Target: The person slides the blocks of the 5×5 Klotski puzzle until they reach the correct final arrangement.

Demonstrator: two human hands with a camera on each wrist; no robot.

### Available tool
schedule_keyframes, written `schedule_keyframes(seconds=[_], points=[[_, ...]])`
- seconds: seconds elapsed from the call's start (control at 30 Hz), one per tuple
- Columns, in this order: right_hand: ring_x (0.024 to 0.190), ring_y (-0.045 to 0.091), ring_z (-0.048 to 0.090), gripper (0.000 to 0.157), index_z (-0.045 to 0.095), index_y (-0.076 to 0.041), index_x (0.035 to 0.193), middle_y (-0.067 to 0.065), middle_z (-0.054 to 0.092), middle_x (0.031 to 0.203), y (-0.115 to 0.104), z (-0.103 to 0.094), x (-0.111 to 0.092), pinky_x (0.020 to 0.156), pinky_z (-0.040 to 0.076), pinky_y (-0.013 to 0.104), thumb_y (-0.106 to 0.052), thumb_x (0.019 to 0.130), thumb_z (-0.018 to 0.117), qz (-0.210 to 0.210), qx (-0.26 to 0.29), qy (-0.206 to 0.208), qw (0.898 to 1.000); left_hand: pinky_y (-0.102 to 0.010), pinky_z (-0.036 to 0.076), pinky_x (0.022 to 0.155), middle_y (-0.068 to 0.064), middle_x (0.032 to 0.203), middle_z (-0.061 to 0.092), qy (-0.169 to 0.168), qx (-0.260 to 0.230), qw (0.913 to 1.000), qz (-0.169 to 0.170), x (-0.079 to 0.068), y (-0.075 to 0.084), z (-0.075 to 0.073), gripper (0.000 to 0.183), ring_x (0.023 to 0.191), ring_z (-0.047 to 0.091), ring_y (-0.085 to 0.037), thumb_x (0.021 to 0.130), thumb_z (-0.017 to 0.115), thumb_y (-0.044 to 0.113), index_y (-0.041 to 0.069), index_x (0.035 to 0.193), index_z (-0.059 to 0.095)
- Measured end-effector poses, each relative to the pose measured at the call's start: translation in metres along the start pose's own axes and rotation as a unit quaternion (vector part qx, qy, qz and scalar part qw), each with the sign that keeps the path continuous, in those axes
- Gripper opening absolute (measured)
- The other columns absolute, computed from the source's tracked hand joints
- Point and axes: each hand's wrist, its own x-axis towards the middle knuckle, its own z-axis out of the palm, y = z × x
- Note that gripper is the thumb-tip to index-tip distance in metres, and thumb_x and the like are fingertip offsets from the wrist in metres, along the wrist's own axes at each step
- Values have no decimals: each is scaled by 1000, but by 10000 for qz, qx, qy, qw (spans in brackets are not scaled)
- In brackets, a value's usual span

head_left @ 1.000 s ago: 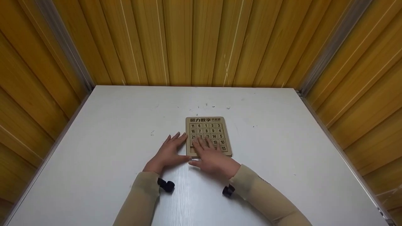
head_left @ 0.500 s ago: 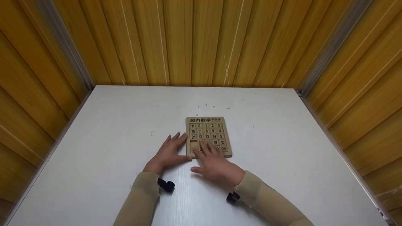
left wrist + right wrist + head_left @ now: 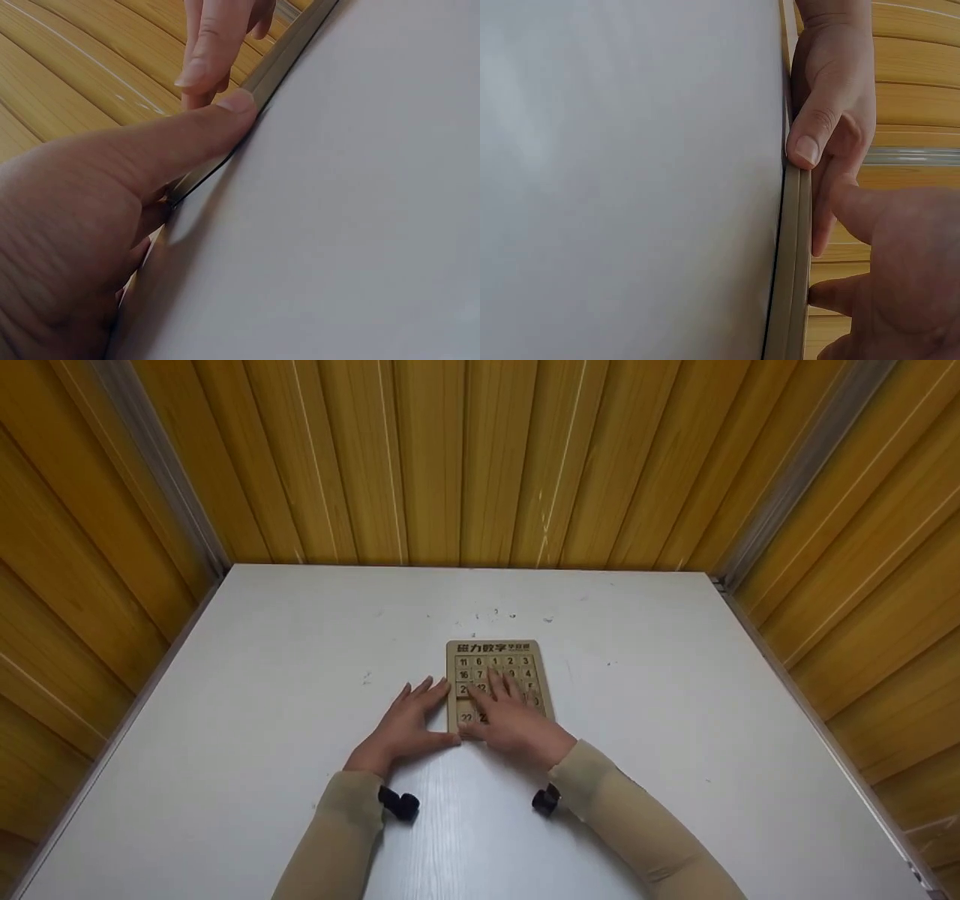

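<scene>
A wooden number sliding puzzle (image 3: 492, 648) lies flat on the white table in the head view. My left hand (image 3: 405, 727) frames its near left corner, fingertips against the left side and thumb along the near edge. In the left wrist view, that thumb (image 3: 202, 135) lies straight against the frame's side. My right hand (image 3: 517, 724) spreads over the lower right of the puzzle, index fingertip at the tile 21 (image 3: 463, 690). A vacant slot shows between that tile and tile 22 (image 3: 466, 718). Several tiles are hidden under the right hand.
The white table (image 3: 637, 675) extends round the puzzle, with small dark marks beyond it. Yellow wood-patterned panels (image 3: 420, 465) stand behind and at both sides. A black wrist camera (image 3: 405, 806) sits on the left sleeve, another (image 3: 546, 801) on the right.
Tile 22 has gone down into the bottom-left corner, leaving the slot above it vacant. My right hand dipped nearer, then moved up the board to tile 21. My left hand has stayed put.
</scene>
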Motion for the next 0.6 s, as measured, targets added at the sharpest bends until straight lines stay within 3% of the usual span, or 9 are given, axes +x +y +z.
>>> schedule_keyframes(seconds=[0.27, 0.4, 0.6], points=[[161, 40, -9, 82, 22, -33, 165, 9, -10, 175, -3, 1, -13, 126, -1, 72, -72, 97, 45, -89, -418, -30, 9991, -52, 8, 134, -1, 168, 34, -19, 2, 10000, -31, 0, 2, -1, 101, 161, 18, -29, 78, 86, 50, 19, 160, 37], [161, 38, -9, 80, 24, -33, 164, 8, -8, 175, -6, -5, -16, 127, -3, 70, -72, 97, 46, -59, -316, -92, 9994, -51, 8, 134, 1, 169, 33, -46, 37, 9999, -121, 1, 1, -1, 101, 162, 16, -29, 78, 85, 52, 21, 161, 36], [161, 40, -7, 80, 22, -29, 165, 12, -5, 175, -2, -12, 3, 127, -1, 72, -66, 100, 48, 39, -70, 101, 9999, -52, 10, 134, 2, 169, 33, -78, -34, 9998, -181, 1, -1, 2, 100, 162, 15, -30, 79, 86, 49, 22, 161, 36]])
